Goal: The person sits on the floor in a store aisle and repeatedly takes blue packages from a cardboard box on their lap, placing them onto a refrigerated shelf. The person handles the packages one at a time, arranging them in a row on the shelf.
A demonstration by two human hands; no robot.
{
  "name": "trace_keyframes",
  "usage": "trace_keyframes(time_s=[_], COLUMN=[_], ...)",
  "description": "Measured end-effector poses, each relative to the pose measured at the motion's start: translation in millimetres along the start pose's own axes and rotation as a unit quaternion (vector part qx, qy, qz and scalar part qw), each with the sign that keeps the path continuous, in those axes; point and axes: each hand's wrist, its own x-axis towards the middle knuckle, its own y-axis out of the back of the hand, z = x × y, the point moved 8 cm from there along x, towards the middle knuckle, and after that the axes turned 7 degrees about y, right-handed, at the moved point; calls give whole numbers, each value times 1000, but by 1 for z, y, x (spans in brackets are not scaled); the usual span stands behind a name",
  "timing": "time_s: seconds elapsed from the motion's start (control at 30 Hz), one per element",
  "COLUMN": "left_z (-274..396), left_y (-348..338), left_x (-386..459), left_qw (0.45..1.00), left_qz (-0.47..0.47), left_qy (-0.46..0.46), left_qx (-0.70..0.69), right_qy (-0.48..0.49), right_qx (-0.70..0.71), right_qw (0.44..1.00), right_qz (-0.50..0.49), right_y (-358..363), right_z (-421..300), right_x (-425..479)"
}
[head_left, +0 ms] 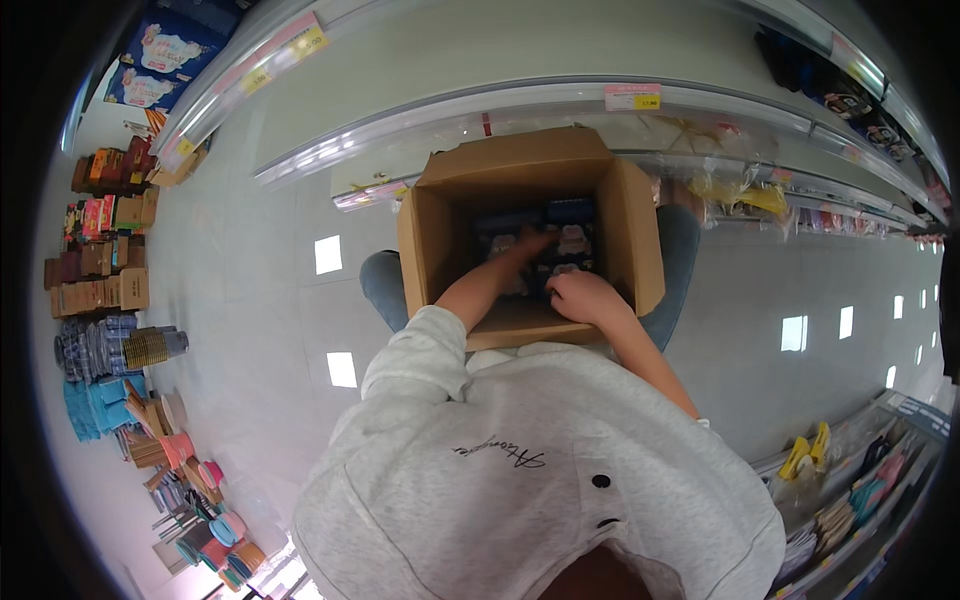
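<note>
An open cardboard box [517,161] stands between my knees, its flaps spread. Dark blue packages [574,240] with pale printed patches lie inside it. My left hand [536,244] reaches deep into the box over the packages; it is blurred, and whether it grips one cannot be told. Near the box's right front corner, my right hand [585,294] has curled fingers against a dark blue package, and its fingertips are partly hidden.
Shelves with a clear price rail [480,105] run in front of the box. Bagged goods [739,195] hang at the right. Similar blue packages [161,52] stand at upper left. Stacked goods [97,292] line the far left, and another shelf [847,495] stands at lower right.
</note>
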Motion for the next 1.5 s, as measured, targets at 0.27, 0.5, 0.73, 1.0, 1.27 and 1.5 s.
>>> trace_keyframes(time_s=[0.27, 0.5, 0.73, 1.0, 1.27, 1.5], left_z=[91, 132, 116, 159, 240, 241], left_y=[19, 138, 181, 342, 453, 452], left_x=[-50, -220, -296, -402, -433, -412], left_qw=[924, 958, 888, 669, 501, 532], left_qz=[18, -17, 55, 403, 676, 705], left_qy=[-228, -285, -406, -602, -539, -457], left_qx=[307, 1, -210, -165, 45, 101], right_qy=[-25, -9, 80, 177, 215, 267], right_qx=[-5, 228, 584, 496, 226, 87], right_qw=[999, 974, 766, 805, 917, 911], right_qz=[-33, -5, 255, 274, 250, 303], right_y=[10, 34, 102, 235, 378, 413], right_z=[-2, -17, -64, -144, -277, -318], right_x=[3, 12, 17, 29, 82, 185])
